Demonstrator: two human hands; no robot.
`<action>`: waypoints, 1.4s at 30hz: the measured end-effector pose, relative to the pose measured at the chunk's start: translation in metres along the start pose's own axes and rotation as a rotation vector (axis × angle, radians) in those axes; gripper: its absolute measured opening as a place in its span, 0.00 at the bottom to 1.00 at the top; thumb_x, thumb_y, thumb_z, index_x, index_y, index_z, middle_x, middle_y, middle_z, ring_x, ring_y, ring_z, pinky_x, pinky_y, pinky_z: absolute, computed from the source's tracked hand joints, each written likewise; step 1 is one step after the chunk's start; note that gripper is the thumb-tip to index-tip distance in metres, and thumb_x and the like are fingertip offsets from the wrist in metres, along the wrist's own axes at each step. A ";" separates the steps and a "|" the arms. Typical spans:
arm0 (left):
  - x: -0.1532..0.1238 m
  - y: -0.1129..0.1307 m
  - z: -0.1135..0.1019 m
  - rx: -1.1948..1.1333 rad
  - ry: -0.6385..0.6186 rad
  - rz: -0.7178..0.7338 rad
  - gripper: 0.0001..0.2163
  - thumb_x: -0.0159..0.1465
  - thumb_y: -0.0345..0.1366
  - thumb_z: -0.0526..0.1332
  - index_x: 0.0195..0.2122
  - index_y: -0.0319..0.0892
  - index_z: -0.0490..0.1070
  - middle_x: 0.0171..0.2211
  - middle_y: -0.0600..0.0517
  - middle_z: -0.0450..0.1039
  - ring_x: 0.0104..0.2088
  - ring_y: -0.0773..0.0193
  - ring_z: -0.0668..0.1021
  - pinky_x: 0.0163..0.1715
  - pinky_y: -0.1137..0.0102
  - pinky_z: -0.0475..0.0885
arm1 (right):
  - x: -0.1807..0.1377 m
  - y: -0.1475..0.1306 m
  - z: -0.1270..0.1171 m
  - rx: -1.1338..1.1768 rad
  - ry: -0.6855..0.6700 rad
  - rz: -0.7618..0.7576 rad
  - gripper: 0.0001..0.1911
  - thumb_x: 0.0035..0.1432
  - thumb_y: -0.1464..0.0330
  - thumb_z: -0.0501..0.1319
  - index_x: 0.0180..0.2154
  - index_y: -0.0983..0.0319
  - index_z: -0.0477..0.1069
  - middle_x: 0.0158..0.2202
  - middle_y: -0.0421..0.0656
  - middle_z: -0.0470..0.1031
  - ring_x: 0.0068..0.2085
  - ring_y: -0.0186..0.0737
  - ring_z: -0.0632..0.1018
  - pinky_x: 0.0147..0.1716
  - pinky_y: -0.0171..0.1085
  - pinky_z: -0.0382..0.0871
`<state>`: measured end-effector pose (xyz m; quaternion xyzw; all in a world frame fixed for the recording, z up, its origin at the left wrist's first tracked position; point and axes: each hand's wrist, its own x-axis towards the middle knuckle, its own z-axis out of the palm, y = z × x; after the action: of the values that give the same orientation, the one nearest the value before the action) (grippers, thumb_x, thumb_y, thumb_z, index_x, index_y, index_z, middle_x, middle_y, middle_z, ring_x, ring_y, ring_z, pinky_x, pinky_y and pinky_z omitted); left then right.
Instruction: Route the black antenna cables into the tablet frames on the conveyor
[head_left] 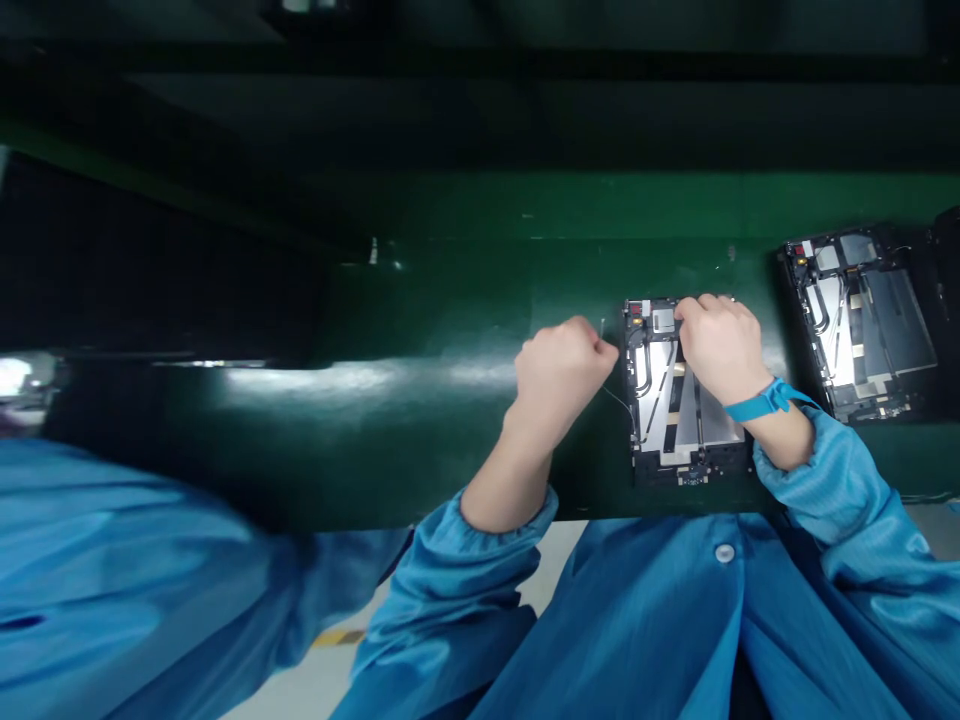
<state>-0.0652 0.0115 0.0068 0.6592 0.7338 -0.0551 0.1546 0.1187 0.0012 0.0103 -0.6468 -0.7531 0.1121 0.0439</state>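
Observation:
An opened tablet-like device [660, 375] lies on the green bench, its silver plates, black flat cables and small boards showing. My left hand [562, 370] is closed in a fist just left of the device, apart from it. A thin pale wire [619, 400] runs between this fist and the device's left edge; whether the fingers grip it is hidden. Over the device's upper right part, my right hand [720, 345] is curled with its fingers bent down. What those fingers pinch, if anything, cannot be seen. A blue wrist strap [765, 402] circles my right wrist.
A second opened device [862, 320] of the same kind lies at the right. The green bench top [450, 290] runs left to a large dark panel [150, 270]. A co-worker's blue sleeve [150, 580] is close by at the lower left.

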 end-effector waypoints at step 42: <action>0.017 -0.022 0.038 -1.289 -0.294 0.132 0.10 0.51 0.30 0.71 0.32 0.41 0.72 0.25 0.58 0.69 0.22 0.73 0.68 0.24 0.75 0.63 | -0.048 0.023 0.033 0.439 0.319 -0.174 0.07 0.61 0.74 0.71 0.33 0.57 0.77 0.30 0.39 0.82 0.32 0.40 0.79 0.38 0.39 0.71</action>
<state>-0.0823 0.0143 -0.0371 0.4641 0.5493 0.3152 0.6194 0.1410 -0.0463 -0.0234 -0.5641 -0.7472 0.1651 0.3102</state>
